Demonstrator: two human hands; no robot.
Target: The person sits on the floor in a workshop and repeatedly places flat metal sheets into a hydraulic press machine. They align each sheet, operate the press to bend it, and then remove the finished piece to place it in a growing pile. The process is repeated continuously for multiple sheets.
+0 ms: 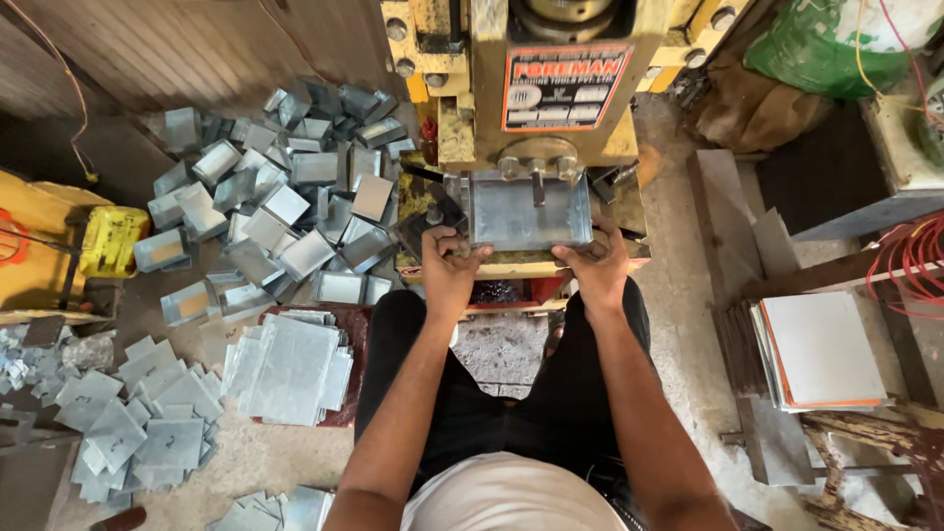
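A grey sheet-metal piece (526, 211) with bent-up sides lies on the bed of a yellow press machine (492, 98), under its punch. My left hand (447, 261) grips the piece's near left corner. My right hand (593, 264) grips its near right corner. Both arms reach forward over my knees in black trousers.
A heap of bent metal trays (285, 187) lies on the floor to the left of the press. A stack of flat metal sheets (290, 369) sits by my left knee, with more blanks (138, 423) further left. A yellow box (110, 241) and stacked boards (821, 349) flank the area.
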